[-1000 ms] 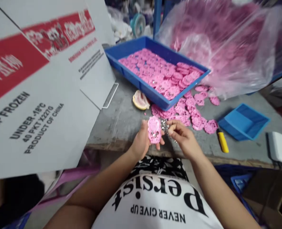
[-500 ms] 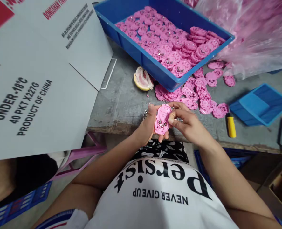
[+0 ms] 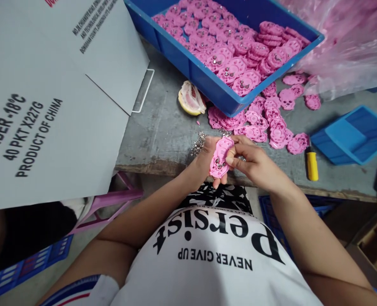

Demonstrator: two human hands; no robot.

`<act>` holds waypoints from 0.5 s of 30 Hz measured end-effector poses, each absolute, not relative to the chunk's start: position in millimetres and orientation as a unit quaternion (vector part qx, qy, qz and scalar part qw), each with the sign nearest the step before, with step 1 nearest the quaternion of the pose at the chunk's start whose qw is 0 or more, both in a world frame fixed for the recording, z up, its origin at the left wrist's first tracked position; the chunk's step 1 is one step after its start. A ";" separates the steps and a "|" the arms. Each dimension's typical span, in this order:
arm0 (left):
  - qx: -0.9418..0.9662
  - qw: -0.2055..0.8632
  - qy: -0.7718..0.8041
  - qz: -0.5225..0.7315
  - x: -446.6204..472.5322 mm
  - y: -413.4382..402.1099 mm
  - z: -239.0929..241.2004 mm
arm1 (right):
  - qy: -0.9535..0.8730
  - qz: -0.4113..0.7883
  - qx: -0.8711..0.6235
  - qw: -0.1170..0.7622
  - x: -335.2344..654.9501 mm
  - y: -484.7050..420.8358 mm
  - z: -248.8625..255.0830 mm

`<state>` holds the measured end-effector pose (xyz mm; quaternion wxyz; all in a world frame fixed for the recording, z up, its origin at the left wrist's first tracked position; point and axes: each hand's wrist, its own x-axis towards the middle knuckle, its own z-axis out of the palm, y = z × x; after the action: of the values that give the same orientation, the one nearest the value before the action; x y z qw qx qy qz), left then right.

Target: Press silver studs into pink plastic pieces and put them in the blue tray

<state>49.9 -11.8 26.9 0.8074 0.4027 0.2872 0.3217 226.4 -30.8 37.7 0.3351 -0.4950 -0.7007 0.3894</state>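
Observation:
A pink plastic piece (image 3: 222, 149) with a wavy outline and small metal parts near its lower end lies in my left hand (image 3: 204, 159), whose thumb and fingers grip its sides. The thumb and index finger of my right hand (image 3: 250, 159) are pinched together at the piece's right edge; whether a small part is between them is hidden. Small shiny metal pieces (image 3: 199, 143) are heaped on the table just beyond my hands. Similar pink pieces (image 3: 255, 127) lie loose past them.
A large blue tray (image 3: 214, 91) holds many pink pieces, many with metal parts. Around it are a cut pomelo-like fruit (image 3: 191, 100), a yellow-handled screwdriver (image 3: 312, 165), a small blue bin (image 3: 344, 140) and a clear bag (image 3: 344, 63) of pink pieces. A big carton (image 3: 63, 106) stands left.
The view has shifted slightly, so the tray and table sit a little higher. The pink piece is tilted a bit more in my left hand; my right hand stays pinched at its edge.

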 end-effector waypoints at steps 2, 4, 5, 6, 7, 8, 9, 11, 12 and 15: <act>0.405 0.808 0.286 0.319 51.1 -12.8 23.8 | -0.703 0.386 -0.498 0.331 227.0 -31.1 37.0; 0.406 0.803 0.293 0.323 52.1 -14.4 18.7 | -0.701 0.377 -0.506 0.331 226.9 -31.7 34.7; 0.407 0.798 0.299 0.328 52.5 -15.1 15.9 | -0.696 0.372 -0.515 0.335 226.5 -32.2 32.7; 0.409 0.795 0.302 0.332 52.8 -15.5 13.3 | -0.686 0.369 -0.524 0.343 225.9 -32.7 30.3; 0.412 0.793 0.301 0.333 53.1 -15.4 11.3 | -0.672 0.371 -0.534 0.355 225.1 -33.4 27.7; 0.413 0.795 0.296 0.331 53.4 -14.8 10.0 | -0.653 0.379 -0.542 0.369 224.3 -34.2 25.0; 0.412 0.800 0.290 0.326 53.6 -13.8 9.8 | -0.630 0.395 -0.546 0.386 223.5 -35.3 22.7; 0.400 0.815 0.281 0.311 53.7 -10.9 12.2 | -0.576 0.438 -0.542 0.427 222.6 -37.8 19.8; 0.391 0.821 0.283 0.305 53.6 -9.4 14.4 | -0.548 0.459 -0.535 0.451 222.7 -39.2 19.5; 0.382 0.821 0.311 0.290 52.8 -6.9 21.4 | -0.471 0.491 -0.518 0.519 225.7 -42.5 21.7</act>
<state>52.8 -6.9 21.4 0.8207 0.3821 0.3107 0.2898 225.7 -42.5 21.7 0.5189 -0.5175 -0.4711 0.4909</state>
